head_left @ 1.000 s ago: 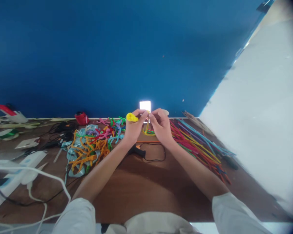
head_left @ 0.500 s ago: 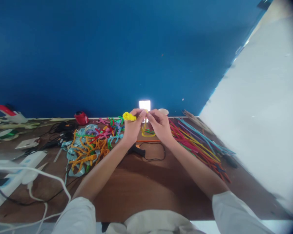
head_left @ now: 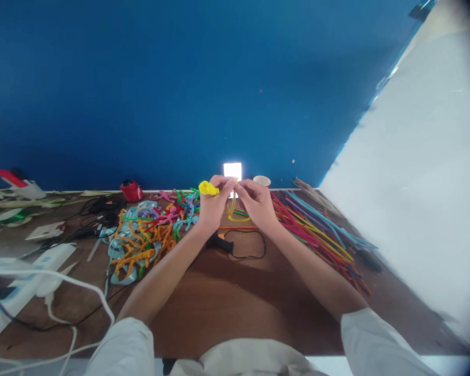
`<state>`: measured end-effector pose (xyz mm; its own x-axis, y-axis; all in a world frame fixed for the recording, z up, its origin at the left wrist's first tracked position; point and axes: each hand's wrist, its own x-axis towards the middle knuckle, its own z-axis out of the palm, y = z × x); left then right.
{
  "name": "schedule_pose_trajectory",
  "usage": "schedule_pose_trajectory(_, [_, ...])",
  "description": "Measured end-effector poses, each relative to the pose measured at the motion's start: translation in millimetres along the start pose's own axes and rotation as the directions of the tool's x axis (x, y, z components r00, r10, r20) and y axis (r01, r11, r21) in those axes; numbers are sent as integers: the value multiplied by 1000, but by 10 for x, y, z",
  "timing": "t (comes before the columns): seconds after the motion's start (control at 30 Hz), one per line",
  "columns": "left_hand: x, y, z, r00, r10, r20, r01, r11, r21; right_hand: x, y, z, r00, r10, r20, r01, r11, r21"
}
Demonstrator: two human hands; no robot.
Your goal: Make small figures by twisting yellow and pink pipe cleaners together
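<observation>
My left hand (head_left: 214, 206) is closed around a yellow pipe cleaner figure (head_left: 209, 188), whose thick coiled end pokes out on the left side. A thin yellow pipe cleaner (head_left: 232, 211) hangs in a bent loop below the fingertips. My right hand (head_left: 257, 202) pinches a part of the yellow pipe cleaner at the top, its fingertips meeting those of the left. The exact spot of the pinch is partly hidden by the fingers. Behind the hands a small bright lamp (head_left: 232, 171) glows against the wall.
Loose coloured pipe cleaners (head_left: 321, 230) lie at right. Twisted pipe cleaner pieces (head_left: 144, 240) are heaped at left. A black glue gun (head_left: 219, 242) with its cord lies below the hands. A white power strip (head_left: 31, 284), cables, a red pot (head_left: 131, 191) and a paper cup (head_left: 261, 180) also stand about.
Almost nothing differs. Both hands keep their hold on the yellow pipe cleaner, with only a slight shift of the fingers and the view.
</observation>
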<state>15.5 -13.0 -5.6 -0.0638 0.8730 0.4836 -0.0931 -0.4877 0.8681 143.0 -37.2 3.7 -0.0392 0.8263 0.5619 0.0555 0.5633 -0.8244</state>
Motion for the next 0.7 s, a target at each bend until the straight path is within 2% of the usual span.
schedule_pose_trajectory(0.07, [5, 9, -4, 1000, -12, 20, 12, 1000, -12, 9, -15, -19, 1000, -10, 15, 11, 1000, -21])
schedule_pose_trajectory(0.2, [39, 78, -48, 992, 9, 129, -9, 1000, -1, 38, -33, -99, 996, -47, 75, 56, 992, -114])
schedule_pose_trajectory(0.3, [86, 162, -132, 970, 45, 239, -68, 994, 89, 64, -19, -179, 987, -107, 120, 137, 950, -279])
schedule_pose_trajectory(0.37, [125, 217, -209, 944, 56, 326, -127, 971, 201, 83, 5, -233, 969, -156, 191, 223, 885, -409])
schedule_pose_trajectory(0.43, [171, 258, -292, 898, 122, 423, -290, 887, 360, 101, 37, -282, 941, -189, 282, 313, 805, -504])
schedule_pose_trajectory(0.5, [218, 277, -366, 819, 200, 538, -479, 754, 450, 118, 66, -324, 914, -196, 356, 375, 742, -555])
schedule_pose_trajectory(0.53, [240, 279, -398, 783, 205, 587, -533, 708, 463, 126, 75, -342, 904, -196, 379, 396, 719, -572])
schedule_pose_trajectory(0.63, [280, 276, -470, 697, 193, 691, -621, 644, 446, 145, 81, -376, 885, -182, 429, 437, 644, -628])
schedule_pose_trajectory(0.7, [285, 281, -501, 659, 176, 732, -659, 604, 448, 153, 71, -385, 877, -165, 450, 454, 587, -670])
